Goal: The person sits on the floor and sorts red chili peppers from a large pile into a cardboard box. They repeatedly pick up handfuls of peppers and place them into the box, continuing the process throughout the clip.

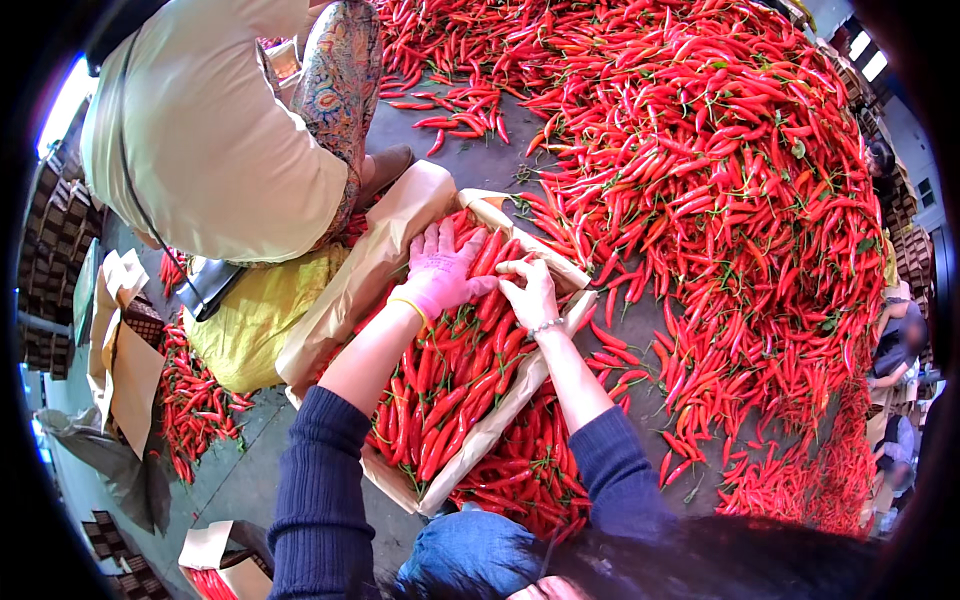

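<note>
A box lined with brown paper (480, 433) stands before me, filled with red chili peppers (442, 390) lying mostly lengthwise. My left hand (442, 274), in a pink glove, rests on the peppers near the box's far half, fingers spread, holding nothing that shows. Just right of it is my bare right hand (531, 291), a beaded bracelet at its wrist. Its thumb and forefinger are bent close together over the peppers; whether a pepper or stem is between them cannot be told.
A large heap of red chili peppers (720, 187) spreads over the floor at right. Close at upper left, a person (217, 142) sits on a yellow sack (277, 322). Another paper-lined box (225, 559) stands at lower left. Several people are at the far right.
</note>
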`<act>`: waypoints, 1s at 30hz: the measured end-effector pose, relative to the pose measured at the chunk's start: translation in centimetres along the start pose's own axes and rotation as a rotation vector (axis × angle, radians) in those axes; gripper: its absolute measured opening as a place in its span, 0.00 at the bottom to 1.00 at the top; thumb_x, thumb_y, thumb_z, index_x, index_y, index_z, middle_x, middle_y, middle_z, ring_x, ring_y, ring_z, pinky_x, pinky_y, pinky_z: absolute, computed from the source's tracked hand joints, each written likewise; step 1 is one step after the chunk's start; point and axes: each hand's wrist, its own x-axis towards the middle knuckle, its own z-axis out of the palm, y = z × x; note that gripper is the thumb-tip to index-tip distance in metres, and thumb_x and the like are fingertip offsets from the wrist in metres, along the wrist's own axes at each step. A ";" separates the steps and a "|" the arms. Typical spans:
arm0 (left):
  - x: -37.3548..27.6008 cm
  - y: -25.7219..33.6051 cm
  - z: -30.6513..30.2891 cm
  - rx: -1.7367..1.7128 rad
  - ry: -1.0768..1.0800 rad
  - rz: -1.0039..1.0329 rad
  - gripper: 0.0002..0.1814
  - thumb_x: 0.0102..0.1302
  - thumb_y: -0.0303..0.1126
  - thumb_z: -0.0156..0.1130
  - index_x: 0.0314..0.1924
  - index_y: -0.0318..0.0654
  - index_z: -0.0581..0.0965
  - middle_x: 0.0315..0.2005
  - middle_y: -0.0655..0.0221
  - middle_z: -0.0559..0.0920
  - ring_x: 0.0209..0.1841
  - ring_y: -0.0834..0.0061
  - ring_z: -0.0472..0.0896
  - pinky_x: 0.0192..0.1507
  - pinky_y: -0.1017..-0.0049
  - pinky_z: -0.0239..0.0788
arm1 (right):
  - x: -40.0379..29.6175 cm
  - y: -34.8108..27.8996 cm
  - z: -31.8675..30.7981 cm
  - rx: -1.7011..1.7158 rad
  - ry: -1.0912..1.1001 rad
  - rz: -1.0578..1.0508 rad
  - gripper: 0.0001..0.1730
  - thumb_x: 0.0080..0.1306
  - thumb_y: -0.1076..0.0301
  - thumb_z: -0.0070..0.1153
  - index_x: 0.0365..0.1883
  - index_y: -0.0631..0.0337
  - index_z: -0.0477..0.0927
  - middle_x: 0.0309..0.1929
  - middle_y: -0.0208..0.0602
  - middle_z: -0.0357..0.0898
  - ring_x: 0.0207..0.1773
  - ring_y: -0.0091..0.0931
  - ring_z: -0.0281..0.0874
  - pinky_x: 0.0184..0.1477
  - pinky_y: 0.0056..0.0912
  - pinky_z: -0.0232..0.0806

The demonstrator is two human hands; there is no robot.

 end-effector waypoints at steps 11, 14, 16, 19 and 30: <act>-3.7 -1.4 -2.0 -1.048 0.563 0.049 0.42 0.66 0.48 0.60 0.71 0.34 0.55 0.70 0.52 0.57 0.73 0.60 0.55 0.72 0.65 0.45 | -2.4 0.2 -0.3 0.491 -0.016 0.508 0.13 0.59 0.74 0.64 0.41 0.65 0.76 0.28 0.33 0.78 0.22 0.20 0.75 0.22 0.22 0.70; -7.1 0.4 -0.2 -1.494 0.990 -0.177 0.28 0.74 0.30 0.45 0.71 0.30 0.55 0.70 0.59 0.59 0.72 0.72 0.56 0.72 0.71 0.43 | -2.0 0.1 -0.5 0.605 -0.013 0.564 0.11 0.60 0.76 0.62 0.39 0.64 0.75 0.23 0.32 0.76 0.18 0.20 0.73 0.19 0.22 0.67; -7.8 1.3 2.7 -1.413 1.051 -0.310 0.30 0.75 0.33 0.43 0.71 0.28 0.52 0.71 0.56 0.56 0.73 0.69 0.53 0.73 0.70 0.40 | -2.1 0.0 -1.5 0.836 -0.035 0.651 0.11 0.61 0.78 0.58 0.41 0.63 0.73 0.23 0.32 0.76 0.17 0.20 0.72 0.17 0.22 0.64; -6.6 1.5 4.6 -1.148 1.016 -0.447 0.34 0.78 0.45 0.37 0.72 0.27 0.49 0.72 0.54 0.53 0.75 0.63 0.48 0.75 0.69 0.33 | -1.4 -1.6 -3.3 1.213 -0.092 0.607 0.04 0.65 0.75 0.48 0.38 0.58 0.73 0.25 0.33 0.76 0.18 0.21 0.72 0.18 0.22 0.63; -6.3 0.3 4.4 -1.339 1.147 -0.286 0.31 0.77 0.43 0.40 0.70 0.27 0.56 0.69 0.55 0.61 0.71 0.66 0.57 0.73 0.67 0.42 | 12.8 -6.1 6.3 0.612 -0.603 0.410 0.11 0.65 0.73 0.50 0.46 0.64 0.75 0.25 0.30 0.74 0.23 0.23 0.74 0.23 0.26 0.66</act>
